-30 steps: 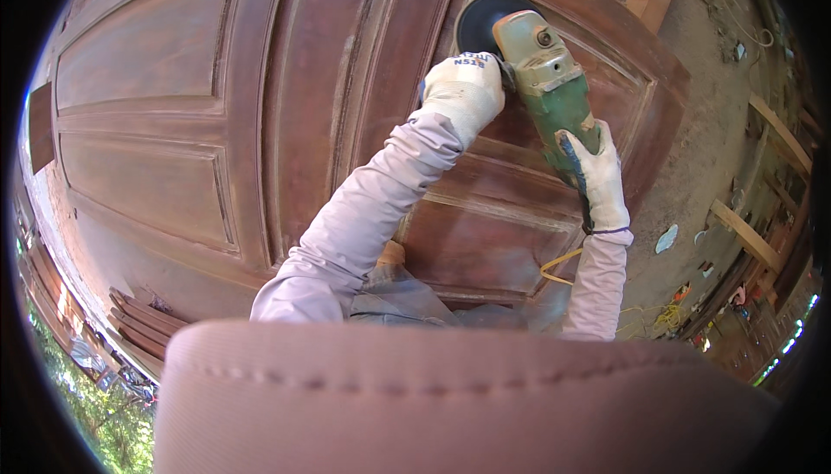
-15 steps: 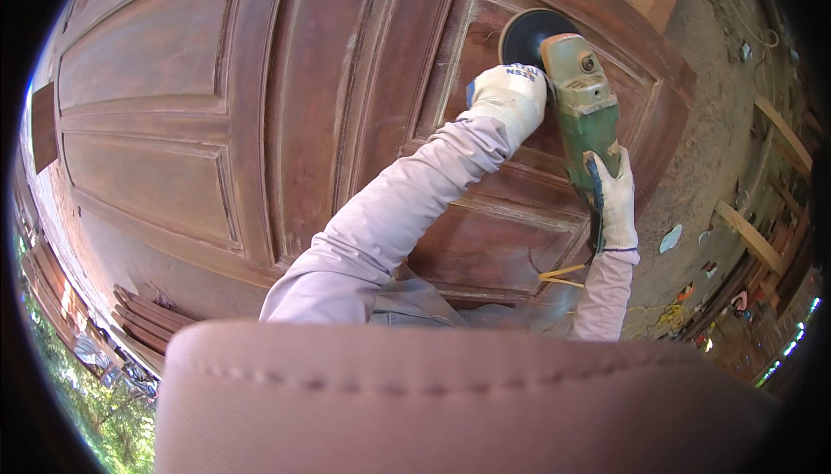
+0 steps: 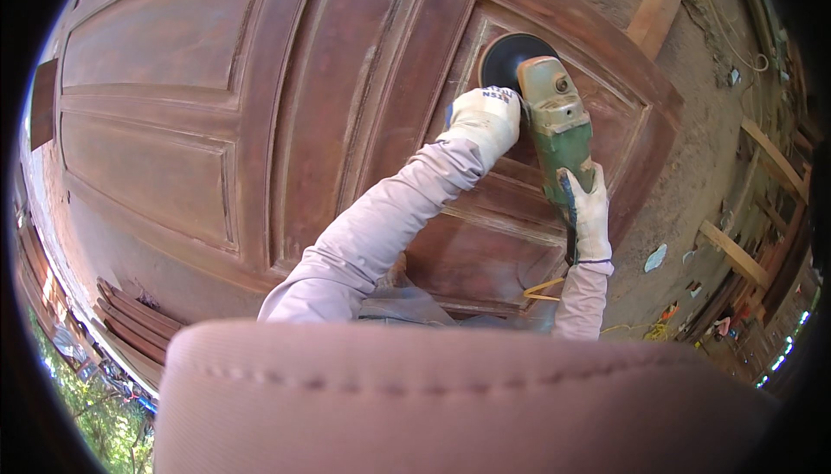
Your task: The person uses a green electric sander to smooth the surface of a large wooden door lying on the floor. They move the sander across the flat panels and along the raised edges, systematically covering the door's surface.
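Observation:
A green and grey angle grinder (image 3: 567, 147) with a dark round disc (image 3: 512, 58) lies over the right part of a brown panelled wooden door (image 3: 290, 119). My left hand (image 3: 486, 121), in a white glove, is closed at the side of the grinder's head, where its handle is hidden by the fingers. Around the green rear body wraps my gloved right hand (image 3: 589, 214). The disc is over the upper right panel; whether it touches the wood I cannot tell. A thin yellow folded piece (image 3: 544, 289) sits beside my right wrist.
Dark wooden boards (image 3: 134, 322) are stacked at the lower left. A wooden plank (image 3: 655, 15) sticks out past the door's far right edge. Lighter timber lengths (image 3: 734, 253) and a pale cord (image 3: 736, 50) lie on the dirt ground at the right. A brown cap brim (image 3: 433, 387) covers the bottom.
The grinder and both hands sit slightly lower and further left in the picture. The view has shifted too, with the door's right edge further left. Both hands keep their hold.

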`<state>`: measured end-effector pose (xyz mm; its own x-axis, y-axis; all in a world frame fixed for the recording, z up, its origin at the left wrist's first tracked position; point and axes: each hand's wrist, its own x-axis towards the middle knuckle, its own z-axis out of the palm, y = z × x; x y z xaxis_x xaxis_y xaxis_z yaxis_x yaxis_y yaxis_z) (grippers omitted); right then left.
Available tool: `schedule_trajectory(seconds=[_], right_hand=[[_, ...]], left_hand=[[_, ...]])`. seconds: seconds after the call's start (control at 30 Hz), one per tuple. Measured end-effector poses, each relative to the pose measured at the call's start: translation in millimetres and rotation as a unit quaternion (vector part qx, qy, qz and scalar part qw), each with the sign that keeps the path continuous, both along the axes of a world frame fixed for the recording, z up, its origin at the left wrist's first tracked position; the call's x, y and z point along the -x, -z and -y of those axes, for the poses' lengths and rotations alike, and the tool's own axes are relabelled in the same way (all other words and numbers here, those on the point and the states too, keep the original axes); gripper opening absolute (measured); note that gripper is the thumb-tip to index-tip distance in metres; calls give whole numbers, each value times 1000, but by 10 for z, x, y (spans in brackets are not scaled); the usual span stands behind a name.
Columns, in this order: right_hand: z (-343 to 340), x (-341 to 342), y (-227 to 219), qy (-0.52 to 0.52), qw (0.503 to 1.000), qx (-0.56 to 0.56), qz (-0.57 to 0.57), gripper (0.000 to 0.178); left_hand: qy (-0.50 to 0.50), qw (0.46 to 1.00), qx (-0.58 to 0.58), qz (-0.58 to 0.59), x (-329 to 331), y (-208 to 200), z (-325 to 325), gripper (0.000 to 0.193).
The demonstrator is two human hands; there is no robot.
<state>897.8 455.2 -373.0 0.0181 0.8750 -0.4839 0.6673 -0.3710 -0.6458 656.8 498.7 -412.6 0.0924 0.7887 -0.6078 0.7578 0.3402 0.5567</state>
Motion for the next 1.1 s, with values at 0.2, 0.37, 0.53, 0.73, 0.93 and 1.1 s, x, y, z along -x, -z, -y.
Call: schedule_trajectory(seconds=[0.2,0.37,0.53,0.73,0.93,1.1], right_hand=[[-123,98,-54,4,999,-23,28,46],[-114,-45,-124,51,998,-8,27,45],[37,-87,-3,55,998,-20,-13,47],[-170,264,-68,-17,1000,-21,16,50],[-208,276,-102,6,1000,2,28,48],[-163,153,-63,35,999,2,20,47]], left_hand=[[-4,1000,-1,5,93,-62,-79,25],[39,999,25,19,-83,-86,-214,25],[26,1000,-5,11,-110,-50,-96,24],[-26,1000,14,10,288,-172,-20,26],[-16,1000,11,3,242,-102,-89,25],[8,1000,3,11,111,-24,-142,24]])
